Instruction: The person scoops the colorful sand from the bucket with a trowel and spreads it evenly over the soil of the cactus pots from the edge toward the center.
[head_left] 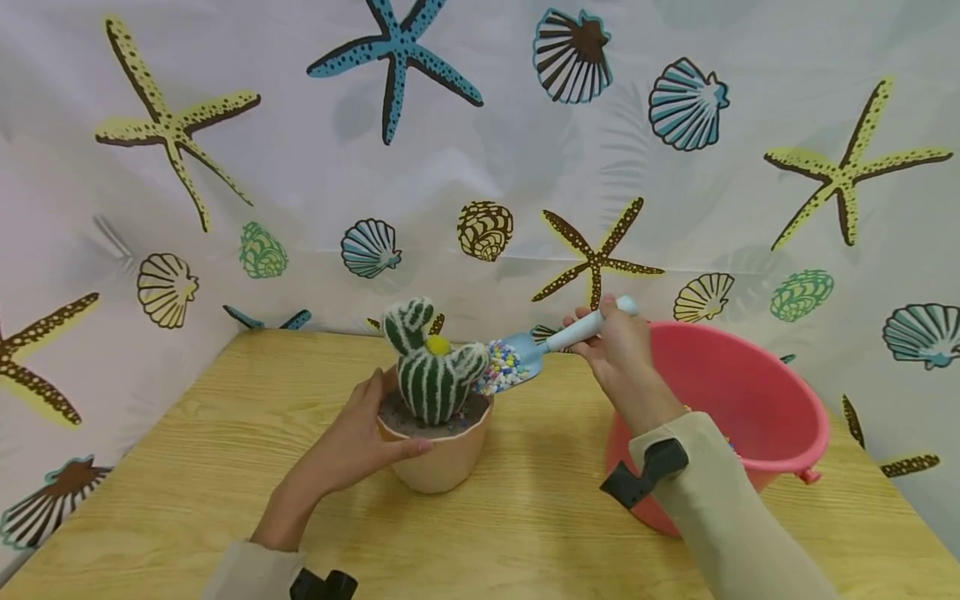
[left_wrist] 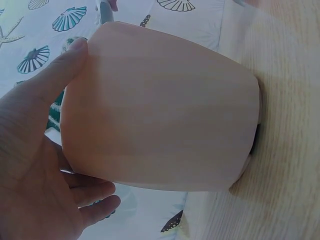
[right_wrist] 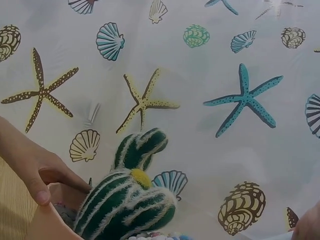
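Note:
In the head view my left hand (head_left: 348, 446) holds a peach flower pot (head_left: 442, 462) by its rim, thumb in front and fingers round the left side. A knitted green and white cactus (head_left: 433, 390) with a yellow flower stands in the pot's grey soil. My right hand (head_left: 628, 362) grips the handle of a light blue toy shovel (head_left: 576, 333), its blade tilted down at the pot's right rim. Small colourful pebbles (head_left: 504, 368) fill the blade, right beside the cactus arm. Up close, the left wrist view shows the pot's plain side (left_wrist: 160, 110).
A red bucket (head_left: 750, 367) stands on the right, under my right forearm, with some colourful bits inside. Everything rests on a wooden table (head_left: 300, 383). Behind it hangs a white cloth (head_left: 480, 158) printed with starfish and shells.

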